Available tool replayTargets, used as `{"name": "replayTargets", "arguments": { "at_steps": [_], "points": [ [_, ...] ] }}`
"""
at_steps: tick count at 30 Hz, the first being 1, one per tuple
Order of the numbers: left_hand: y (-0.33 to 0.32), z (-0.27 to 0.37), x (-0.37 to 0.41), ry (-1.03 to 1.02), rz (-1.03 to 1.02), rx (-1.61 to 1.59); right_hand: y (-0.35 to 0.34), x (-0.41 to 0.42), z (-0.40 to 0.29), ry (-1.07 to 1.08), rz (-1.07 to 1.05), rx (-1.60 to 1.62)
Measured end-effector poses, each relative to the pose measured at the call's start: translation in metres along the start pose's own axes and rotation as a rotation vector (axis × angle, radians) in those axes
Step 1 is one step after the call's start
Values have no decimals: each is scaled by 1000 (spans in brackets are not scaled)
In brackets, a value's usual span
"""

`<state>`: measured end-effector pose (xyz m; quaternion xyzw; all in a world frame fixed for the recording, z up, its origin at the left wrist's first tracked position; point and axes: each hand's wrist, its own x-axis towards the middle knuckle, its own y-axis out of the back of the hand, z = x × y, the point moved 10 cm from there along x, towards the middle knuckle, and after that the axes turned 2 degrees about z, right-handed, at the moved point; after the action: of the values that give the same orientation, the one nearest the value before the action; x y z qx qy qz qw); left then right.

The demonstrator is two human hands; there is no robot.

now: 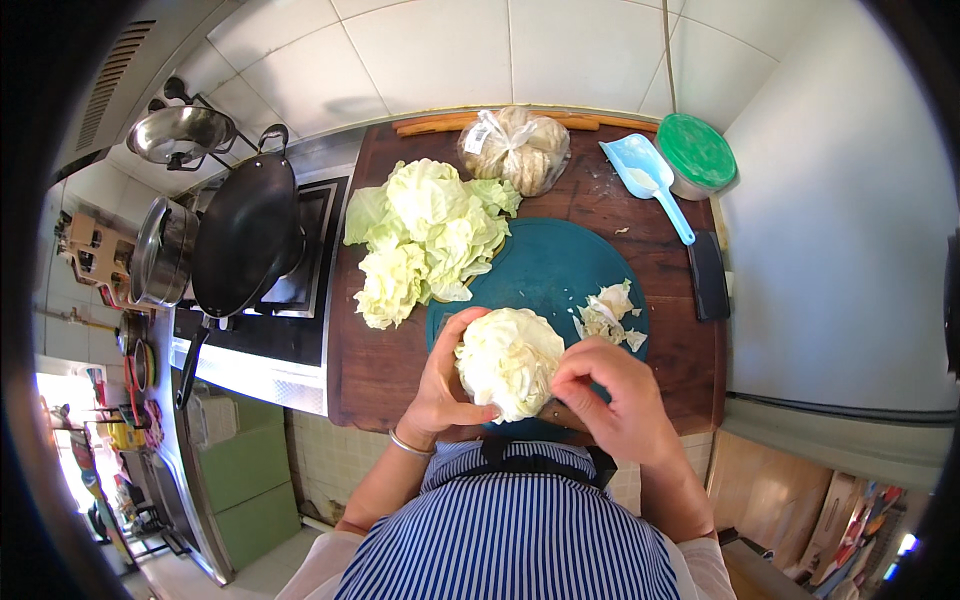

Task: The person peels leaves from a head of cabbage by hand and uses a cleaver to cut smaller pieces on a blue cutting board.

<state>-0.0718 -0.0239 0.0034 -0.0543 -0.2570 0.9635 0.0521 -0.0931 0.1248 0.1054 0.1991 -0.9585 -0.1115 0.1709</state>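
A pale cabbage head is held over the near edge of a round teal cutting board. My left hand grips it from the left, thumb below and fingers along its side. The fingertips of my right hand are pinched together at its right edge; whether a piece of leaf is between them is hidden. Torn cabbage scraps lie on the right part of the board. To the left, a pile of loose cabbage leaves rests on the dark wooden counter and overlaps the board's edge.
Behind the leaves sits a knotted plastic bag of brownish food, in front of wooden sticks. At the right are a blue scoop with white powder, a green-lidded tub and a phone. A black wok stands over the stove at left.
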Motion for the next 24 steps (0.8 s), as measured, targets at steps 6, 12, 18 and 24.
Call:
{"name": "replayTargets", "arguments": {
  "at_steps": [6, 12, 18, 24],
  "points": [
    [0, 15, 2, -142, -15, 303, 32, -12, 62, -138, 151, -335],
    [-4, 18, 3, -253, -53, 564, 29, -12, 44, -127, 227, -318],
    [-12, 24, 4, -295, -68, 749, 21, -7, 34, -80, 209, -506],
    [-4, 18, 4, -228, -12, 650, 24, -7, 35, -66, 151, -420]
  ]
}}
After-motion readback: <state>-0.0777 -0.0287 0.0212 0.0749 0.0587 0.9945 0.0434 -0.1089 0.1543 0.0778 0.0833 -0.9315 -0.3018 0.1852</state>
